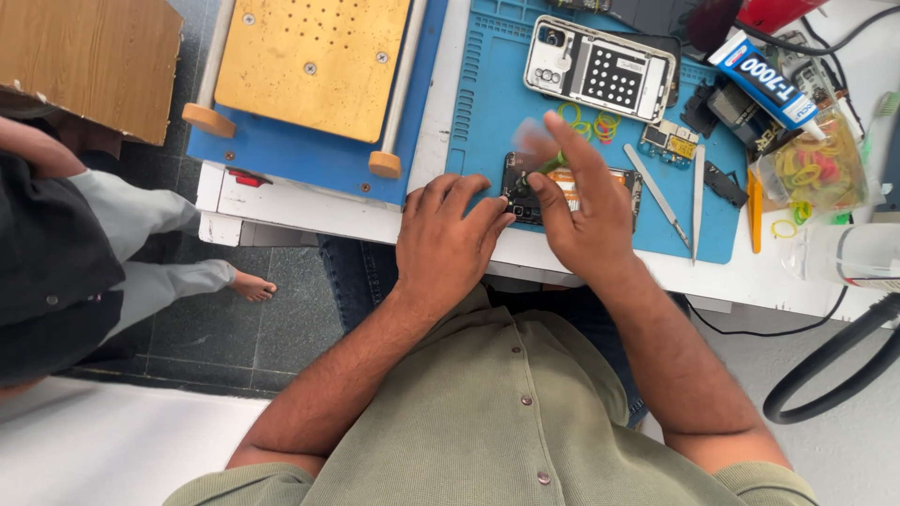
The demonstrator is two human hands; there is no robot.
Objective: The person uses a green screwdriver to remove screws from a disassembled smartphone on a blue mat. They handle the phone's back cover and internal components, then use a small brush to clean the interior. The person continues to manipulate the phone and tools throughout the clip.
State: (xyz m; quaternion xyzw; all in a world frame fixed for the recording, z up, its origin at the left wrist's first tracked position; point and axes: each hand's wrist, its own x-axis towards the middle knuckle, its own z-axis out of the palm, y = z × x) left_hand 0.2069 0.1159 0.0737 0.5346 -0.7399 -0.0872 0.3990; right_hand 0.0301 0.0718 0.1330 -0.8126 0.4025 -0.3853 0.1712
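Mid-teardown, by the look of it. Blue repair mat (487,112) on the white bench, opened phone (600,192) lying near its front edge, a second stripped phone shell (600,73) further back. Left hand (448,239) curled, fingertips pinning the phone's left end. Right hand (586,211) half open, pinching a thin green tool (546,166) over the board. Blurred, so tip contact hard to call. Probably prying or unscrewing; next needs a steady, light touch. Tweezers (656,195) just beside.

A blue-and-white glue tube box (761,77) lies slanted at the tabletop's far right. Beside it sits a clear bag (814,169) of coloured rubber bands.
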